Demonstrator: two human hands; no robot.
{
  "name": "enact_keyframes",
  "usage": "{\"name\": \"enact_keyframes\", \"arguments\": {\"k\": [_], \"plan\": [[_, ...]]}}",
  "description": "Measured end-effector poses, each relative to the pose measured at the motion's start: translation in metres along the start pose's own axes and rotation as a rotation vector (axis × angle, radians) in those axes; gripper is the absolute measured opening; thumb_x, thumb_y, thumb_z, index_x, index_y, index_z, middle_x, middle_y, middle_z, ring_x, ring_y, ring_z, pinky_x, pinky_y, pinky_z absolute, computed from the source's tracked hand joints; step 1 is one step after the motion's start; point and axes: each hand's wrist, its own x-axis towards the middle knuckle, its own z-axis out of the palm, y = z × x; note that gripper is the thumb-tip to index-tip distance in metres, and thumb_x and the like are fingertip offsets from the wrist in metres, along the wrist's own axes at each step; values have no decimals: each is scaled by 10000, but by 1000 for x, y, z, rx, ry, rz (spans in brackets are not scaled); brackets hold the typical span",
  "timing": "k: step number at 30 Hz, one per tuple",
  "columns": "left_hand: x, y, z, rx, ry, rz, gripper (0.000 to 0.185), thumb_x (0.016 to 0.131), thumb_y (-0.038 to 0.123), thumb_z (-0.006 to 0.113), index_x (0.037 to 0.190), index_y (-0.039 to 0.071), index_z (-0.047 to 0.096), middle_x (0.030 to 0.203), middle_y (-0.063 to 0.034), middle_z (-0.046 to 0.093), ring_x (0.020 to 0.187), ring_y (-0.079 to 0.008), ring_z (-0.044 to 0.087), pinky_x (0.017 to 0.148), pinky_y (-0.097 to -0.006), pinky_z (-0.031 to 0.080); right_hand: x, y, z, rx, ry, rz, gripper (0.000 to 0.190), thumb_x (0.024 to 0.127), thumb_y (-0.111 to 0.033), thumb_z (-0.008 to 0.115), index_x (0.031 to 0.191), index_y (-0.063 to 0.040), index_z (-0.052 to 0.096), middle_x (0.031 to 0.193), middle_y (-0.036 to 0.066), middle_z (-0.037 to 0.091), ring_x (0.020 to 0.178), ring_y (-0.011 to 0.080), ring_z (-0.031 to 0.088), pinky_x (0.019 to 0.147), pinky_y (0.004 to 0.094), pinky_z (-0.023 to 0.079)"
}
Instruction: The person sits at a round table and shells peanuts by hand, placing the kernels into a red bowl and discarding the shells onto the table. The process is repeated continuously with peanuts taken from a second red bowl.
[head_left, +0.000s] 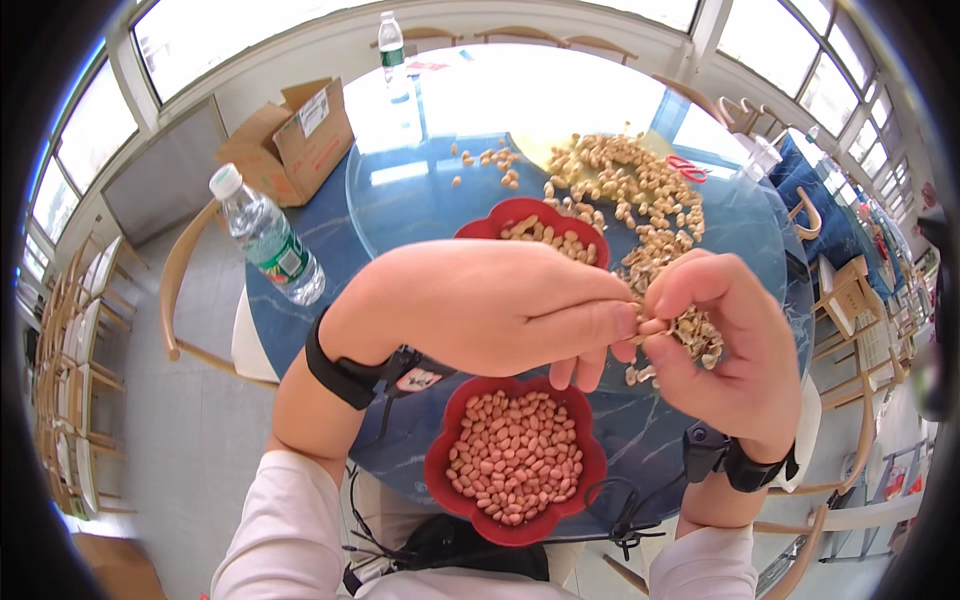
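Between the fingertips of both hands is a cracked peanut (651, 327), its pink kernels showing. My left hand (487, 307) reaches across from the left and pinches one side of it. From the right, my right hand (739, 341) grips the other side between thumb and forefinger. Below my hands, a red scalloped bowl (442, 480) holds many shelled pink peanut kernels (517, 457). A second red bowl (480, 225), partly hidden behind my left hand, contains unshelled peanuts (551, 238). Broken peanut shells (697, 337) lie under and behind my right hand.
A pile of peanuts (622, 172) spreads over the glass turntable (420, 202), beside red scissors (686, 169). At the left stand a water bottle (274, 240) and an open cardboard box (300, 142). Another bottle (391, 52) is farther back. Cables (626, 517) hang near the table's front edge.
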Motion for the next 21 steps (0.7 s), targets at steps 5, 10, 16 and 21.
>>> {"name": "enact_keyframes", "arguments": {"k": [5,10,16,21], "plan": [[4,0,-3,160,-95,-99,385,1158,273,394,1091,5,661,898,-98,776,794,-222,751,741,-342,580,-6,-15,-1,-18,-89,211,296,941,81,645,1211,-15,572,1133,90,651,1011,147,634,950,293,519],[-5,-3,-5,365,-206,-124,364,1071,265,465,929,8,681,781,-114,724,730,-281,707,695,-388,555,0,-14,1,-87,-238,221,272,918,75,682,1178,3,645,1077,103,708,950,167,686,884,309,556],[-16,14,3,573,-154,-486,390,963,284,527,720,15,670,689,-185,629,652,-381,605,628,-458,507,-1,-15,10,-265,-622,96,304,875,-23,767,1165,-42,677,977,129,712,833,342,701,689,411,571],[-17,10,0,592,-89,-379,405,1012,300,522,767,20,682,709,-166,661,662,-373,625,631,-447,516,-3,-15,11,-255,-464,140,338,848,42,738,1174,-13,664,949,112,713,849,264,719,755,353,566]]}}
